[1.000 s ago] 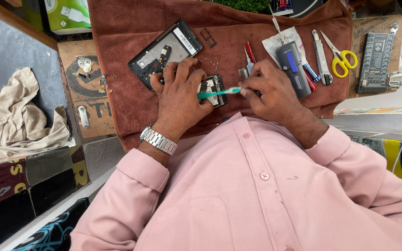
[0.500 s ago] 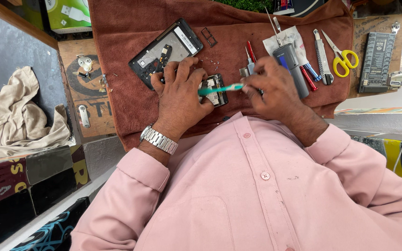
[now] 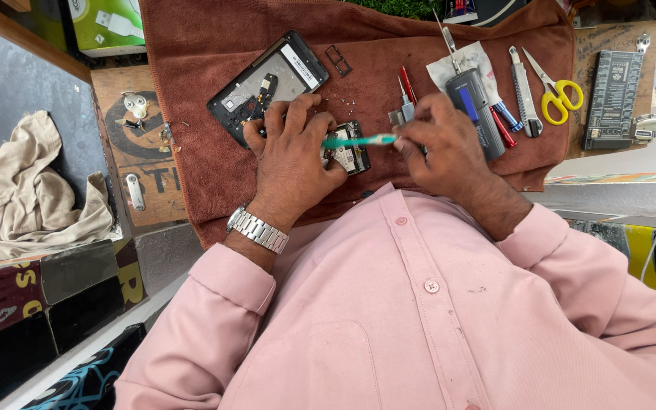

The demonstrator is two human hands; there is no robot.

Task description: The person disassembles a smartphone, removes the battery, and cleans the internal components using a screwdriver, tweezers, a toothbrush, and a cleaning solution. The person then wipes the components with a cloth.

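My left hand (image 3: 291,156), with a metal watch on the wrist, presses a small phone circuit board (image 3: 349,154) onto the brown towel (image 3: 389,68). My right hand (image 3: 442,144) grips a green toothbrush (image 3: 360,140) by its handle, and the brush lies across the board, pointing left. An opened black phone body (image 3: 267,83) lies just beyond my left fingers. Tiny screws are scattered on the towel near the board.
Right of my hand lie a grey handheld device (image 3: 471,102), red and blue screwdrivers (image 3: 504,125), a utility knife (image 3: 524,91), yellow scissors (image 3: 557,95) and a dark tool block (image 3: 610,99). A beige cloth (image 3: 32,190) lies at the left. A wooden board (image 3: 138,144) carries small metal parts.
The toothbrush has shifted slightly back and forth over the board in my right hand. My left hand has stayed on the board.
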